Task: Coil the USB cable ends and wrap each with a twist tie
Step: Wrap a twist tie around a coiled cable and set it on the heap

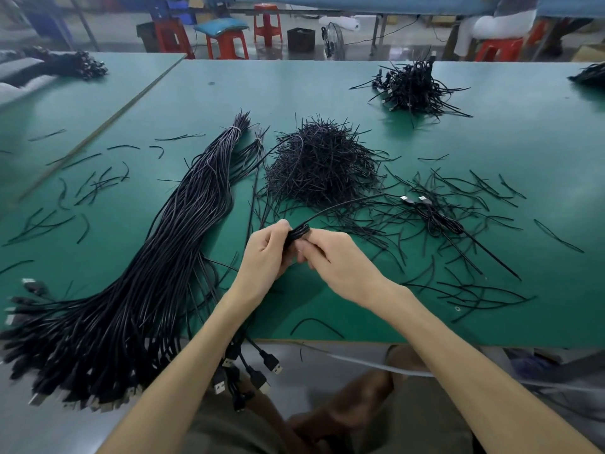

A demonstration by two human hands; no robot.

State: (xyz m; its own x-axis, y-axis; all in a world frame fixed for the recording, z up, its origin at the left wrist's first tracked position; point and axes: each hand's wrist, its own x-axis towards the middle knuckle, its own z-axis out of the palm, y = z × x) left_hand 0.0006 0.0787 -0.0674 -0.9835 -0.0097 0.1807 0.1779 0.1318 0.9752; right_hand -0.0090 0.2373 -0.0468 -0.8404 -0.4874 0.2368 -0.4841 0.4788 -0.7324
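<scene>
My left hand [266, 253] and my right hand [330, 260] meet above the green table [491, 142], both gripping a small coil of black USB cable [297, 233] between their fingers. The cable's free length [343, 205] arcs up and right from the coil. A heap of black twist ties [322, 168] lies just beyond the hands. A thick bundle of uncoiled black USB cables [147, 273] runs along the left, its plugs [258, 371] hanging over the table's front edge.
Two coiled cables with silver plugs [425, 208] lie to the right among scattered loose ties [474, 198]. A pile of finished cables [415, 86] sits at the far right. Another dark bundle [65, 63] lies far left. Red stools [266, 22] stand behind the table.
</scene>
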